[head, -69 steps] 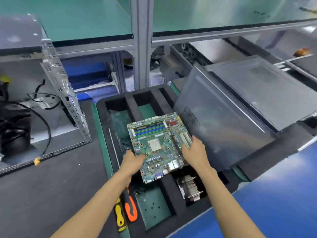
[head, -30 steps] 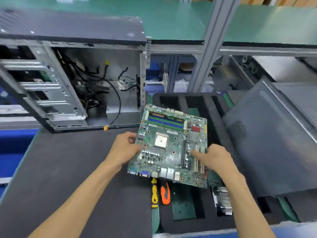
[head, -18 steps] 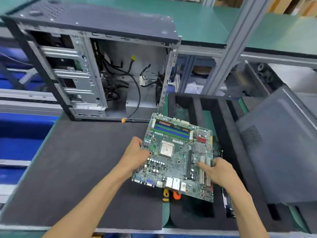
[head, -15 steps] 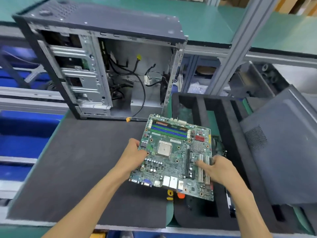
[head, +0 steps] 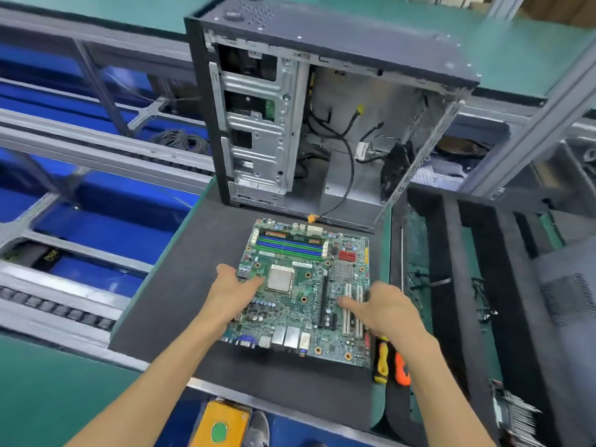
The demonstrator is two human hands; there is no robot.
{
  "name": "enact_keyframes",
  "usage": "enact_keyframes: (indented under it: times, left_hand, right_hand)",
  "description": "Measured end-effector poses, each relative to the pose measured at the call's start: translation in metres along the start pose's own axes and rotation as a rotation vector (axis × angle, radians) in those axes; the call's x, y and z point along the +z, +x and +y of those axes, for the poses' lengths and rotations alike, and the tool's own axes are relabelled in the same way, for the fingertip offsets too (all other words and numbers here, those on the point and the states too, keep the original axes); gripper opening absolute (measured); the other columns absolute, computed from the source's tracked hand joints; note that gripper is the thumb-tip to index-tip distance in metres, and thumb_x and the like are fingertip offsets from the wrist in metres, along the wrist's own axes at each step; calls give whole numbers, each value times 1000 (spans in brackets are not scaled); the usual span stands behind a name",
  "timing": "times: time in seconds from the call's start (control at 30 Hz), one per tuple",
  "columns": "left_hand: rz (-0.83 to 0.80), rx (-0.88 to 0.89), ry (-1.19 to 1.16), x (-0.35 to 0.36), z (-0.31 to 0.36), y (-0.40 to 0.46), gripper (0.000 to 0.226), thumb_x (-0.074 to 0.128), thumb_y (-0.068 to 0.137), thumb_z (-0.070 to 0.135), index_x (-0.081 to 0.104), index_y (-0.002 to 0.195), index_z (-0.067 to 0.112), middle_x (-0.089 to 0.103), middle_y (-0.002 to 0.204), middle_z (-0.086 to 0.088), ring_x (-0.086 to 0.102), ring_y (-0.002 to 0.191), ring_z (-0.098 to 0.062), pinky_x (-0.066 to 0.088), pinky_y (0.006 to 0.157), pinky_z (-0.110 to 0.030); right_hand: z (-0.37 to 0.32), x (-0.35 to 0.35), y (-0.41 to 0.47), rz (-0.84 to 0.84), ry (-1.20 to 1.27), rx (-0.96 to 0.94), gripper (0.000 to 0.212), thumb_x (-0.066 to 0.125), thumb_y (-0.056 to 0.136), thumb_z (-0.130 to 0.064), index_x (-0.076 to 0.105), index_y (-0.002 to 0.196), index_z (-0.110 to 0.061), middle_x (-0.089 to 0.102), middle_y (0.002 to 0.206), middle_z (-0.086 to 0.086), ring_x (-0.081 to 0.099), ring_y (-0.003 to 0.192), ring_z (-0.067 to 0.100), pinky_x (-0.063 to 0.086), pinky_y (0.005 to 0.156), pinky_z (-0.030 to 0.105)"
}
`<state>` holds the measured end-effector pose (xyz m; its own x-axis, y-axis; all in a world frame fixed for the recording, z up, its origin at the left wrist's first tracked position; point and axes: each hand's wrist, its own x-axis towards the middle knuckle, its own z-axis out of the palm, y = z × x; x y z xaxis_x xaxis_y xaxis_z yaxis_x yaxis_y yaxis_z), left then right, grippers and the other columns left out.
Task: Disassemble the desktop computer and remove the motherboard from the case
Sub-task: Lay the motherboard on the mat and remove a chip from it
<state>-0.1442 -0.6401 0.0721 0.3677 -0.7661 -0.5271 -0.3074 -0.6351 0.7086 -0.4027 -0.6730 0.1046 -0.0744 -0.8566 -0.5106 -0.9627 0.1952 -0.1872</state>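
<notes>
A: Item one, motherboard (head: 306, 295). Location?
B: Centre of the frame, lying flat on the dark mat (head: 180, 285) that covers the tabletop, out of the case (head: 322, 111). The case stands upright just behind it, upper centre, side open, loose black cables (head: 342, 150) hanging inside.

A: Left hand (head: 232, 293)?
B: At the board's left edge, thumb reaching over the top face toward the processor socket (head: 280, 279). Whether the fingers curl under the edge, I cannot tell.

A: Right hand (head: 387, 309)?
B: Over the board's right side, fingers straight and spread, fingertips (head: 343, 301) resting on the white expansion slots (head: 353, 309). Nothing pinched.

A: Board details?
B: Blue and green memory slots (head: 290, 245) along the far edge, silver heatsink (head: 342, 271) to the right of the socket, rear ports (head: 283, 338) along the near edge.

A: Adjacent items?
B: A yellow-handled screwdriver (head: 382, 359) and an orange-handled tool (head: 401, 369) just beside the board's lower right corner. A black foam tray (head: 448, 285) with long compartments at the right of the frame. A finned cooler (head: 512, 417) at the lower right. A grey side panel (head: 567, 304) at the right edge.
</notes>
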Motion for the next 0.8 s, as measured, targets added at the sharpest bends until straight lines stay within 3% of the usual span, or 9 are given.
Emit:
enact_keyframes:
  times: [0.07, 0.17, 0.27, 0.33, 0.43, 0.53, 0.6, 0.7, 0.8]
  left_hand:
    - [40, 16, 27, -9, -8, 2, 60, 66, 92, 36, 34, 132, 5, 56, 115, -17, 56, 97, -23, 40, 68, -31]
    - [108, 41, 140, -16, -17, 7, 53, 70, 89, 31, 43, 121, -2, 52, 124, -27, 57, 91, -31, 48, 79, -43]
    - [122, 75, 227, -15, -22, 10, 50, 72, 88, 26, 48, 113, -11, 49, 122, -37, 51, 78, -33, 48, 85, -49]
    - [118, 120, 263, -11, -24, 11, 39, 71, 88, 25, 49, 107, -2, 49, 115, -28, 52, 89, -31, 46, 80, -44]
    - [117, 169, 329, -8, -26, 14, 37, 70, 89, 30, 46, 104, 7, 44, 111, -11, 49, 90, -22, 44, 76, -34]
    - [149, 202, 538, -11, -24, 18, 46, 70, 86, 45, 50, 108, 10, 45, 109, -6, 51, 100, -25, 49, 81, -38]
    - [162, 216, 691, -16, -20, 20, 52, 68, 84, 56, 53, 108, 12, 48, 110, -6, 52, 106, -26, 50, 83, -40]
    - [163, 234, 804, -23, -11, 28, 53, 60, 85, 64, 56, 96, 12, 53, 101, -6, 57, 101, -26, 52, 80, -39]
    - [152, 265, 572, -29, 1, 46, 48, 57, 92, 56, 60, 76, 11, 62, 74, -3, 63, 82, -22, 53, 70, -35]
  right_hand:
    - [-14, 10, 4, -8, -1, -17, 71, 55, 85, -74, 50, 111, -8, 67, 97, 9, 68, 92, 27, 54, 77, 35]
    - [-25, 25, 11, -33, 11, -16, 81, 55, 86, -72, 45, 128, -4, 65, 115, 13, 68, 101, 29, 55, 88, 40]
    - [-25, 35, 18, -41, 19, 2, 84, 57, 85, -71, 44, 132, -3, 63, 119, 13, 68, 102, 30, 56, 90, 42]
    - [-23, 38, 22, -44, 18, 14, 84, 58, 84, -71, 45, 131, -3, 62, 119, 15, 69, 100, 31, 57, 88, 42]
    - [-19, 42, 27, -49, 9, 30, 81, 60, 82, -74, 50, 119, -3, 65, 108, 14, 71, 89, 29, 59, 79, 40]
    - [-15, 39, 32, -75, -1, 44, 70, 62, 76, -78, 52, 77, -9, 64, 52, 3, 70, 50, 17, 52, 48, 25]
    - [-16, 35, 30, -122, -10, 60, 71, 61, 74, -81, 50, 69, -11, 56, 36, -1, 65, 40, 15, 49, 44, 23]
    - [-15, 26, 29, -83, -85, 55, 78, 52, 69, -90, 52, 68, -12, 56, 38, -2, 64, 44, 17, 51, 51, 24]
    - [-12, 17, 37, 75, 23, 4, 74, 49, 72, -89, 47, 69, -15, 56, 64, 2, 57, 61, 22, 52, 62, 32]
